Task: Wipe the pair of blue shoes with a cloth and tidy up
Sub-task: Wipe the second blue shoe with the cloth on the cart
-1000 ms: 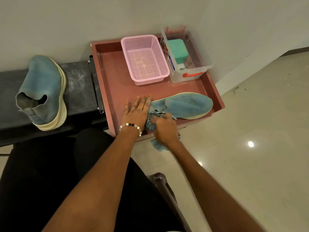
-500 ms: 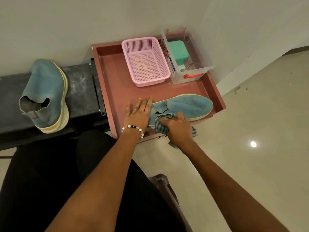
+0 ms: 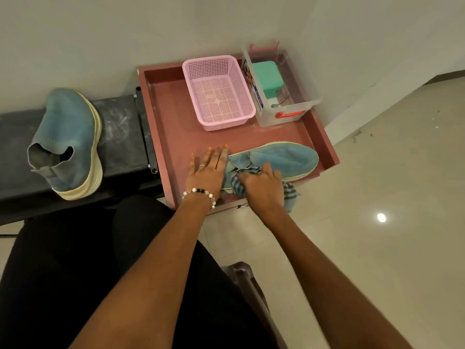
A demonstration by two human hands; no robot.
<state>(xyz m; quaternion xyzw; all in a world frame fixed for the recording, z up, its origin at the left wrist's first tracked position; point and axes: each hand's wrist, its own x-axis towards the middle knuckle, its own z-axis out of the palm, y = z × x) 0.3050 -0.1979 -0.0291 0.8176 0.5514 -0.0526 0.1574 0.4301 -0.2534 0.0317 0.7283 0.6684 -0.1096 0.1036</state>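
Observation:
One blue shoe (image 3: 284,158) with a cream sole lies on its side along the front of the reddish tray (image 3: 173,137), toe to the right. My left hand (image 3: 207,170) lies flat with straight fingers against the shoe's heel end. My right hand (image 3: 263,188) grips a bunched blue striped cloth (image 3: 289,195) and presses it on the shoe's near side; the cloth's tail hangs over the tray's front edge. The second blue shoe (image 3: 68,142) stands on the black bench (image 3: 120,137) at the left, apart from both hands.
A pink mesh basket (image 3: 217,93) and a clear plastic box (image 3: 297,107) holding a teal item (image 3: 266,75) stand at the back of the tray, against the wall. A chair arm (image 3: 249,278) is below my arms. Tiled floor (image 3: 377,197) spreads to the right.
My right hand with the cloth has slid right along the shoe, from its heel end toward the middle. My left hand has stayed flat at the heel.

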